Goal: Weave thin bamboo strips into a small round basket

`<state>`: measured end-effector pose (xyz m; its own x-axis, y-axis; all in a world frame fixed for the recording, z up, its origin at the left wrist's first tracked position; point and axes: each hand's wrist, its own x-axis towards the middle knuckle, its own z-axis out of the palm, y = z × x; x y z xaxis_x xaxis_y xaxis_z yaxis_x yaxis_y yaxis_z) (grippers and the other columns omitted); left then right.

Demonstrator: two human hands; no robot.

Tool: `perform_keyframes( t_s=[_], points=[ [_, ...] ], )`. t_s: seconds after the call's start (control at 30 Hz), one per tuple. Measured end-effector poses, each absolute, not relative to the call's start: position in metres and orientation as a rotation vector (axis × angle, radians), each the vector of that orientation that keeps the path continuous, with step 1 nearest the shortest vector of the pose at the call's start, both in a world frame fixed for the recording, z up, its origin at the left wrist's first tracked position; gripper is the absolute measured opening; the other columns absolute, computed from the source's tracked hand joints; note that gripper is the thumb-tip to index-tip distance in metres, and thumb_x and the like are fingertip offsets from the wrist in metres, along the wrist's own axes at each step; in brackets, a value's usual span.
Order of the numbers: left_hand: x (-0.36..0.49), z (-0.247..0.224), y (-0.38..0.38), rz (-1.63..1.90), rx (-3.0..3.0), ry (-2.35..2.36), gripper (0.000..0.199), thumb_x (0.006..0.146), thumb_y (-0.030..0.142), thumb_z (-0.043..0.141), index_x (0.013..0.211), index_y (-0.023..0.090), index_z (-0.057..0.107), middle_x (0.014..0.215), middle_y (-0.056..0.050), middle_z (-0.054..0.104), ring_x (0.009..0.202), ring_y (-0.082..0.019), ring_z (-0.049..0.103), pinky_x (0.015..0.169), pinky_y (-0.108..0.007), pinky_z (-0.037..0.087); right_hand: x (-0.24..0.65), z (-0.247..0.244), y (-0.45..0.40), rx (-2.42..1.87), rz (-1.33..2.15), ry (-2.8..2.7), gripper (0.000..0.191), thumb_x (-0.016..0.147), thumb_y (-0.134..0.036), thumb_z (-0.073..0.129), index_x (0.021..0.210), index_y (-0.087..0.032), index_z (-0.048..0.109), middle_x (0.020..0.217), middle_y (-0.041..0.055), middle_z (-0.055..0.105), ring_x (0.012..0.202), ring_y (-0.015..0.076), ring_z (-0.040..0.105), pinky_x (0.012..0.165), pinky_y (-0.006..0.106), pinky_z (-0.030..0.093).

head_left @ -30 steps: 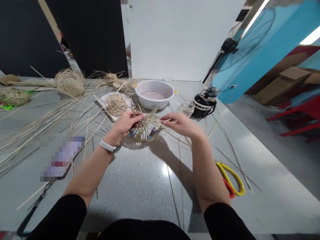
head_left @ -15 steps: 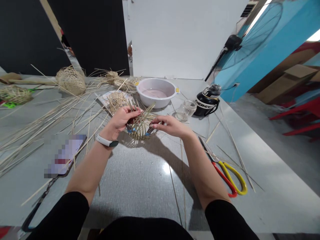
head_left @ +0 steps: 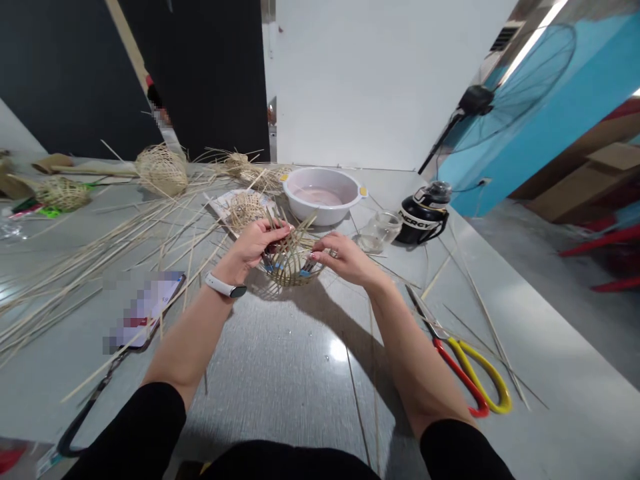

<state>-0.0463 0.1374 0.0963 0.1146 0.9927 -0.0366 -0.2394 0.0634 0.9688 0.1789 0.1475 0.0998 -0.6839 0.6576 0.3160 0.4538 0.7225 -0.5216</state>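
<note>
A small, partly woven basket (head_left: 289, 267) of thin greenish strips, with loose ends sticking up and blue-and-silver clips on its sides, is held above the grey table. My left hand (head_left: 254, 245) pinches the upright strips at its left rim, and a pale wristband (head_left: 220, 285) circles that wrist. At the right side, by a clip (head_left: 309, 267), my right hand (head_left: 343, 259) has thumb and fingers closed on the basket's edge. Behind the left hand lies another woven piece (head_left: 247, 208) on a printed sheet.
A white basin (head_left: 323, 212) with water, a glass jar (head_left: 384, 230) and a black bottle (head_left: 423, 217) stand behind. Scissors (head_left: 465, 363) lie right; a phone (head_left: 153, 310) and long strips (head_left: 100, 267) lie left. More woven pieces (head_left: 161, 172) sit at back left.
The whole view has shifted, so everything appears a little further right and lower. Both hands remain at the basket; the right-hand clip shows more clearly now.
</note>
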Motion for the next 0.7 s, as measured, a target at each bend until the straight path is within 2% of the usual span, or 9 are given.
perform_keyframes(
  t_s=[0.23,0.4,0.7],
  points=[
    [-0.04,0.097,0.134,1.18,1.096,1.017,0.014,0.073,0.024,0.076,0.075,0.015,0.066,0.065,0.001,0.062,0.054,-0.007,0.051,0.052,-0.021,0.035,0.204,0.117,0.143,-1.013,0.51,-2.066,0.028,0.089,-0.047,0.062,0.078,-0.021,0.067,0.083,0.0052,0.068,0.084,0.0222,0.06,0.083,0.039,0.045],
    [-0.012,0.094,0.118,1.045,1.26,0.984,0.011,0.076,0.022,0.073,0.078,0.014,0.065,0.069,0.0,0.063,0.059,-0.008,0.052,0.058,-0.023,0.038,0.219,0.127,0.134,-0.893,0.646,-1.747,0.029,0.087,-0.05,0.065,0.08,-0.022,0.066,0.084,0.0041,0.067,0.083,0.0206,0.061,0.082,0.037,0.047],
    [0.004,0.088,0.11,1.001,1.321,0.977,0.012,0.076,0.019,0.068,0.08,0.016,0.057,0.069,0.004,0.056,0.058,-0.008,0.049,0.056,-0.023,0.037,0.203,0.114,0.144,-0.982,0.665,-1.859,0.027,0.086,-0.044,0.065,0.075,-0.019,0.066,0.078,0.0038,0.065,0.078,0.0184,0.06,0.081,0.035,0.045]
  ],
)
